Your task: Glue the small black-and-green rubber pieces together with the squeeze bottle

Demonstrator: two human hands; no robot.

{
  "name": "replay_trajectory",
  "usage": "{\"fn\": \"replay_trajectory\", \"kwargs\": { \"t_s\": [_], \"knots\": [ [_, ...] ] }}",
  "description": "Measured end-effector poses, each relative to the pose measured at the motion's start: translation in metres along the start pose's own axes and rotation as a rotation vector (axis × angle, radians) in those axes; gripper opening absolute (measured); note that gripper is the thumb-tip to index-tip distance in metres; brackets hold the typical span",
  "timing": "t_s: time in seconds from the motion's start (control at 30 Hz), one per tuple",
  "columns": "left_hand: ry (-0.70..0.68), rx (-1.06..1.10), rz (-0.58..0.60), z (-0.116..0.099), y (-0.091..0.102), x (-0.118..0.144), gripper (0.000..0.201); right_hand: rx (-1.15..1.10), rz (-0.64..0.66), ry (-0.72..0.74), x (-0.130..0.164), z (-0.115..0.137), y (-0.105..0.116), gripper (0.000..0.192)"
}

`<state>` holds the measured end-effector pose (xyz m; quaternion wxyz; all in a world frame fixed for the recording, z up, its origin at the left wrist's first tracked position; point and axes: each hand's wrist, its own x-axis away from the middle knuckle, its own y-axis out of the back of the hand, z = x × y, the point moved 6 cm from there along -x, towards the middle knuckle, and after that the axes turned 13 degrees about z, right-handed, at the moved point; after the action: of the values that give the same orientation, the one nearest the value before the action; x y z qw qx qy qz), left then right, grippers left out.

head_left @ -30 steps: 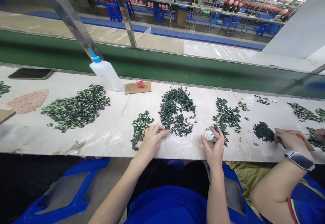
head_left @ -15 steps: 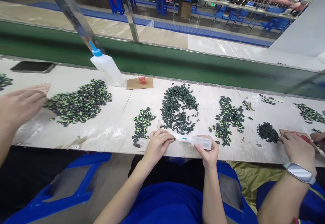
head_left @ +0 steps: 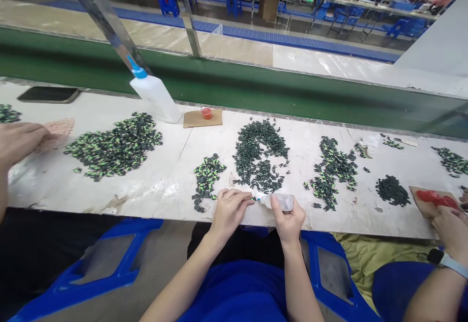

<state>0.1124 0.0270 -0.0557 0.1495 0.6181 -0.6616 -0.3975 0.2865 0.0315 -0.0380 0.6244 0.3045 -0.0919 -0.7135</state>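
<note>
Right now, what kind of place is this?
Probably a factory assembly line. A long workbench holds piles of small dark green parts, a green conveyor belt runs behind it, and co-workers' hands work alongside.

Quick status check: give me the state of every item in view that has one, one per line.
Left hand: pinching a small dark piece at the table edge.
Right hand: gripping the small squeeze bottle.
Small squeeze bottle: lying sideways, tip at the pinched piece.
Large white bottle: leaning, blue nozzle on.
Red cap: open side up on cardboard.
Dark pieces pile: loose, spread out.
</note>
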Motion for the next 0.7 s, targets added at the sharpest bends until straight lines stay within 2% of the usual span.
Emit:
{"fn": "replay_trajectory", "kwargs": {
  "t_s": [0.47, 0.7],
  "knots": [
    [-0.029, 0.002, -0.002, -0.0027, 0.0028, -0.0011, 0.011, -0.047, -0.013, 0.001, -0.0006, 0.0012, 0.0000, 0.027],
    [-0.038, -0.016, -0.027, -0.0025, 0.0023, -0.0001, 0.010, -0.039, 0.003, 0.048, 0.0000, 0.0031, -0.0012, 0.028]
  ]
}}
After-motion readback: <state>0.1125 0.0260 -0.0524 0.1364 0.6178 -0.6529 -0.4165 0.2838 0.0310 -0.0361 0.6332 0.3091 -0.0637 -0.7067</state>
